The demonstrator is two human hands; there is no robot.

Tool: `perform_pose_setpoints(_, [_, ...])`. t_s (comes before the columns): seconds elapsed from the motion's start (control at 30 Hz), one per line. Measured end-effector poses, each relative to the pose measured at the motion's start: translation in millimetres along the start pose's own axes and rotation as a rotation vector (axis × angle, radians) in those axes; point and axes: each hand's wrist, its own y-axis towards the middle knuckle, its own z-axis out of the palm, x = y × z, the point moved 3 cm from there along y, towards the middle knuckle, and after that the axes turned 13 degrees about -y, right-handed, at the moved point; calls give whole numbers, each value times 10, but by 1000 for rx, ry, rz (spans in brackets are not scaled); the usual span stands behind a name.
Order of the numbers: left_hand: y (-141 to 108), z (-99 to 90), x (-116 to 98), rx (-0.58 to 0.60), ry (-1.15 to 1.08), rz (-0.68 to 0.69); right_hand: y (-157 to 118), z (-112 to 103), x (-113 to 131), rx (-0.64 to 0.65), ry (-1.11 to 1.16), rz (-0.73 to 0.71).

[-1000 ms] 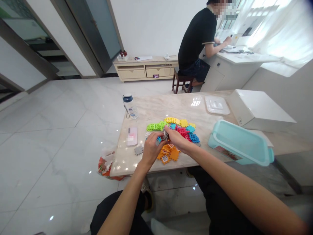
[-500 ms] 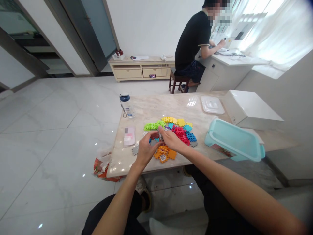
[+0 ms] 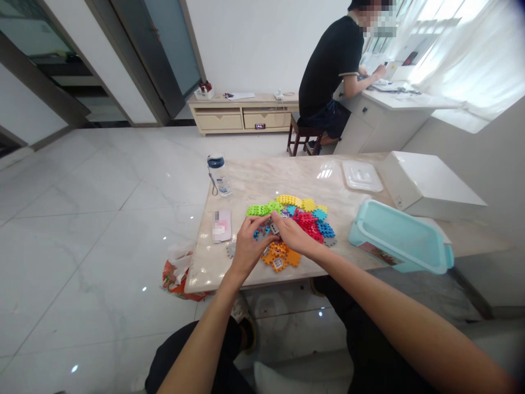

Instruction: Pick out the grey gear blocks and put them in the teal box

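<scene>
The left hand [image 3: 248,249] has shifted sideways and now overlaps the grey notched tile [image 3: 231,250], clear of it before

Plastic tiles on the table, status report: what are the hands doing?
Left hand and right hand pinching a small gray tile. Colored tile pile just beneath. Blue tub to the right, apart from the hands.

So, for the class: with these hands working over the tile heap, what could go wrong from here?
The orange plastic tiles lie near the front edge of the marble table, so one could get knocked onto the floor. The left hand and right hand work directly above the heap and might scatter loose tiles.
</scene>
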Motion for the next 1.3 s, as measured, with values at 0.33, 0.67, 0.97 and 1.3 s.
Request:
perform_pose_setpoints(0.33, [-31,55,123,9,-328,-164,45,17,-60,19,259,159])
perform_pose_setpoints(0.67, [14,89,-8,-56,-514,-268,48,30,-43,-75,115,9])
perform_pose_setpoints(0.97, [-102,170,-91,36,-538,-267,121,22,-95,-126,214,39])
perform_pose_setpoints(1.3, [-104,-37,32,72,71,-85,53,71,-62,55,232,97])
